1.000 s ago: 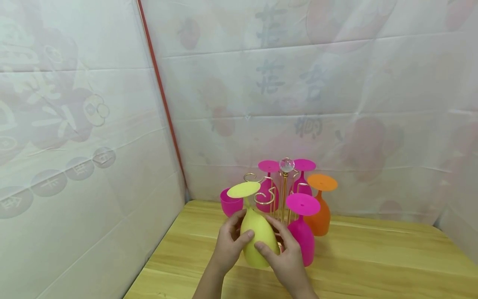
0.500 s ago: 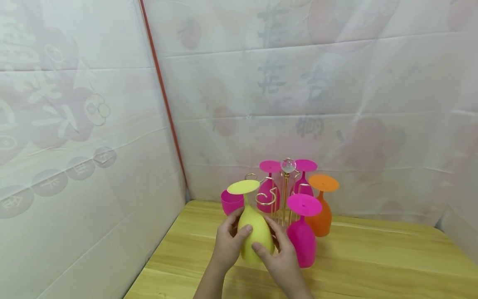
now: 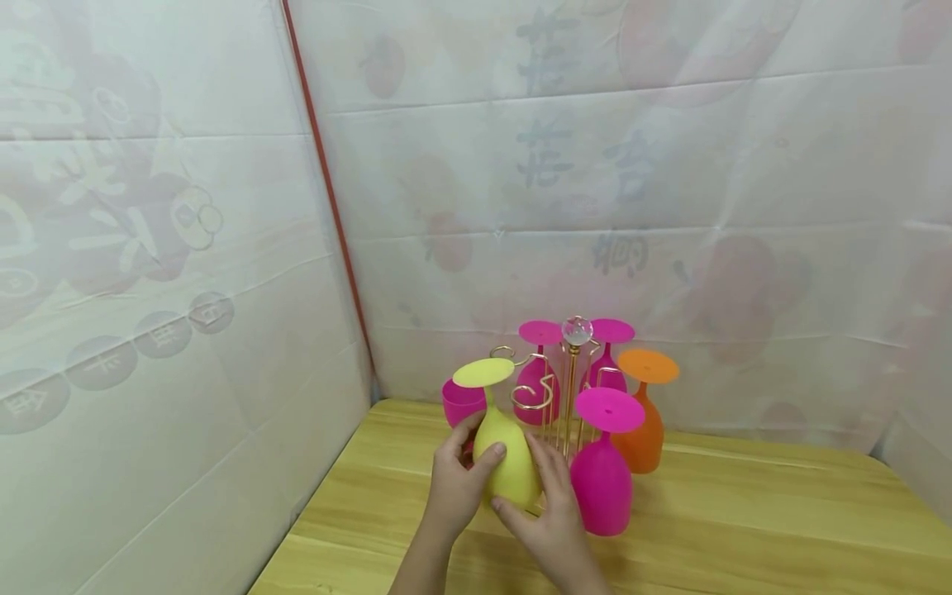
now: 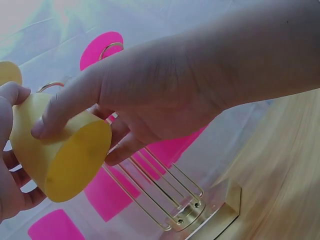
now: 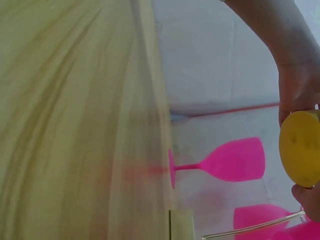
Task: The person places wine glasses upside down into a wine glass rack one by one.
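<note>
A yellow plastic wine glass [image 3: 508,463] hangs upside down between both hands, its foot up and its rim facing down. My left hand [image 3: 455,487] holds the bowl from the left, thumb across its front. On the other side, my right hand [image 3: 554,516] grips the bowl low, its thumb near the rim. In the left wrist view the open mouth of the yellow glass [image 4: 80,160] shows. Right behind it stands a gold wire glass rack [image 3: 571,388] with a clear ball on top. The far-side fingers are partly hidden by the glass.
Pink glasses hang upside down on the rack, one pink glass [image 3: 604,483] close to my right hand. An orange glass [image 3: 641,430] hangs at the right. Behind my left hand, a pink glass [image 5: 235,160] stands upright on the wooden table [image 3: 781,512]. Fabric walls enclose the back and left.
The yellow glass has shifted slightly left and up relative to the rack. My right hand has slid along the bowl, its thumb now nearer the rim. The other glasses stay put.
</note>
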Demonstrator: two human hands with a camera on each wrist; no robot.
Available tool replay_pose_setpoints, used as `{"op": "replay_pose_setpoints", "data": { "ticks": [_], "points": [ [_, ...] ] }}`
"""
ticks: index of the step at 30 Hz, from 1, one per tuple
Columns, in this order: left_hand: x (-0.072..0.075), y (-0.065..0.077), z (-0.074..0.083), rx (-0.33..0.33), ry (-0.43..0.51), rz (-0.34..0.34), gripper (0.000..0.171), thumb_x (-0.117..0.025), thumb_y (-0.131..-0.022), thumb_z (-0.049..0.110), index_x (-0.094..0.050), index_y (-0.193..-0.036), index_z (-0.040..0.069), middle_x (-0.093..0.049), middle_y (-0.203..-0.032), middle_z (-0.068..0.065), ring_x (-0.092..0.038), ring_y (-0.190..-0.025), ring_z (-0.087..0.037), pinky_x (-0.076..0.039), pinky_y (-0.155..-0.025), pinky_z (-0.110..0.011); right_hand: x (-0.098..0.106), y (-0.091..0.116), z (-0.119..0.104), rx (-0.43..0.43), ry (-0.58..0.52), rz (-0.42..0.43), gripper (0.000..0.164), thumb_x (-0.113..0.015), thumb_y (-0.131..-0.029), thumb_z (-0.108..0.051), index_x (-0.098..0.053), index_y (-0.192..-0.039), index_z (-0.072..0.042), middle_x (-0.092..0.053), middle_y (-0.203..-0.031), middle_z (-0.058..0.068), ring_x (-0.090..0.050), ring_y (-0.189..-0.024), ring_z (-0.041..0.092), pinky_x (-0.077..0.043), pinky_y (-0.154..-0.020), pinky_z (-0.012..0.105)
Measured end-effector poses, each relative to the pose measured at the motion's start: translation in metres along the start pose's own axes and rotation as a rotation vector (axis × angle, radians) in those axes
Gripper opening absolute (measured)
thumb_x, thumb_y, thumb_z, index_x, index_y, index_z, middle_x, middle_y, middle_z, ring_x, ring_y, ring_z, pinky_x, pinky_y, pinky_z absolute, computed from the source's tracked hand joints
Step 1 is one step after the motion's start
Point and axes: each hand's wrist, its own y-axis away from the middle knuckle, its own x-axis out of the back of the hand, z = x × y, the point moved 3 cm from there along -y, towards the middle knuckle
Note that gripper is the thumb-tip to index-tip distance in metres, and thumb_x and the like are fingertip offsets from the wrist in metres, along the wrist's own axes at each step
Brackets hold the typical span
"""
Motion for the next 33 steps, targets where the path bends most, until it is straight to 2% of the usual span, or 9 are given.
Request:
{"op": "replay_pose_setpoints", "data": {
  "ticks": [6, 11, 19, 23, 28, 33],
  "points": [
    [0.000, 0.000, -0.002, 0.006, -0.034, 0.020, 0.055, -0.069, -0.092, 0.022, -0.049, -0.141, 0.010, -0.058, -0.133, -0.011, -0.061, -0.110, -0.027, -0.058, -0.084, -0.030, -0.003, 0.001, 0.004, -0.009, 0.005, 0.007, 0.091, -0.084, -0.078, -0.028, -0.033, -0.153, -0.031, -0.040, -0.141, 0.003, -0.052, -0.119, 0.023, -0.056, -0.089, 0.034],
    [-0.001, 0.000, -0.006, 0.035, -0.078, 0.027, 0.055, -0.071, -0.090, 0.026, -0.052, -0.140, 0.014, -0.060, -0.130, -0.010, -0.062, -0.105, -0.025, -0.058, -0.081, -0.028, -0.005, 0.001, 0.008, -0.039, -0.028, 0.009, 0.088, -0.082, -0.080, -0.030, -0.034, -0.153, -0.026, -0.044, -0.139, 0.002, -0.056, -0.114, 0.022, -0.056, -0.087, 0.029],
    [-0.001, -0.004, -0.010, 0.047, -0.098, 0.017, 0.053, -0.073, -0.090, 0.027, -0.053, -0.139, 0.020, -0.060, -0.130, -0.009, -0.062, -0.103, -0.024, -0.058, -0.080, -0.027, -0.005, -0.001, 0.011, -0.094, -0.091, 0.004, 0.084, -0.081, -0.081, -0.031, -0.034, -0.150, -0.026, -0.046, -0.141, 0.001, -0.055, -0.119, 0.027, -0.056, -0.091, 0.037],
    [-0.001, -0.004, -0.011, 0.044, -0.112, 0.012, 0.053, -0.072, -0.090, 0.028, -0.053, -0.139, 0.021, -0.060, -0.129, -0.007, -0.061, -0.104, -0.024, -0.057, -0.081, -0.027, -0.004, -0.002, 0.013, -0.117, -0.106, 0.007, 0.083, -0.082, -0.080, -0.031, -0.036, -0.149, -0.022, -0.046, -0.141, 0.002, -0.054, -0.120, 0.027, -0.056, -0.091, 0.038],
    [-0.002, -0.003, -0.011, 0.051, -0.104, -0.007, 0.056, -0.073, -0.089, 0.028, -0.051, -0.140, 0.019, -0.058, -0.132, -0.008, -0.060, -0.107, -0.025, -0.057, -0.083, -0.027, -0.004, -0.002, 0.017, -0.134, -0.102, 0.003, 0.082, -0.080, -0.081, -0.034, -0.036, -0.149, -0.020, -0.047, -0.140, 0.002, -0.054, -0.121, 0.026, -0.055, -0.092, 0.040],
    [-0.004, -0.003, -0.013, 0.057, -0.083, -0.038, 0.060, -0.074, -0.088, 0.028, -0.049, -0.142, 0.019, -0.056, -0.134, -0.009, -0.060, -0.109, -0.026, -0.057, -0.083, -0.029, -0.004, -0.002, 0.019, -0.138, -0.074, 0.003, 0.080, -0.079, -0.083, -0.036, -0.035, -0.149, -0.023, -0.048, -0.143, 0.003, -0.053, -0.125, 0.026, -0.049, -0.100, 0.048]
  ]
}}
